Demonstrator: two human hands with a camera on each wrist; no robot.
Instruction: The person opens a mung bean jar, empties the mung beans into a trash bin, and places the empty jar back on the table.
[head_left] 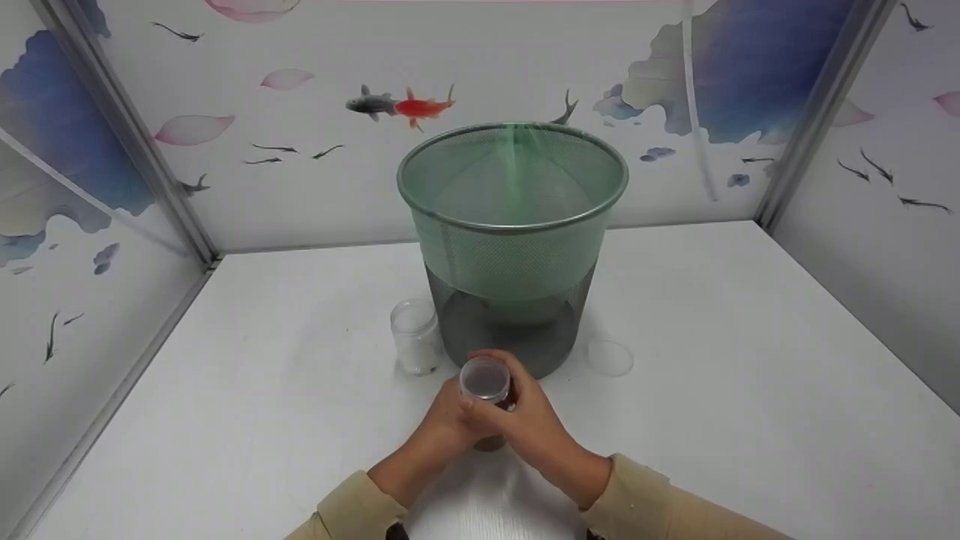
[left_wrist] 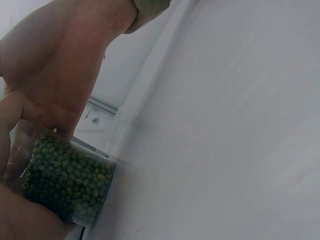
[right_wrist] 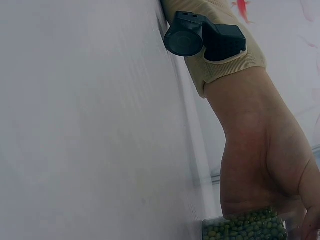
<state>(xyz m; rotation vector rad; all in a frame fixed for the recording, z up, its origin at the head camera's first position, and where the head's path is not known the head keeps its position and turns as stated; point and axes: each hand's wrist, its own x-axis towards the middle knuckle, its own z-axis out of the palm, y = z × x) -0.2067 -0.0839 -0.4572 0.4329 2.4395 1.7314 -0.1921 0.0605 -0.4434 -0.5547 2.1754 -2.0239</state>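
Observation:
Both hands hold one clear jar (head_left: 485, 381) upright, low over the front middle of the table. In the left wrist view, small green beans that look like mung beans (left_wrist: 70, 175) show through its wall. My right hand (head_left: 534, 412) curls round the jar from the right, with its thumb across the near side below the rim. From the left, my left hand (head_left: 448, 420) grips it, and its fingers are partly hidden behind the right hand. Whether a lid covers the held jar I cannot tell.
A mesh wastebasket (head_left: 510, 262) with a green upper part stands just beyond the hands. Left of its base is a second clear jar (head_left: 416, 345). To the right lies a clear round lid or disc (head_left: 610, 358). Printed panels (head_left: 300, 187) enclose the white table (head_left: 750, 420).

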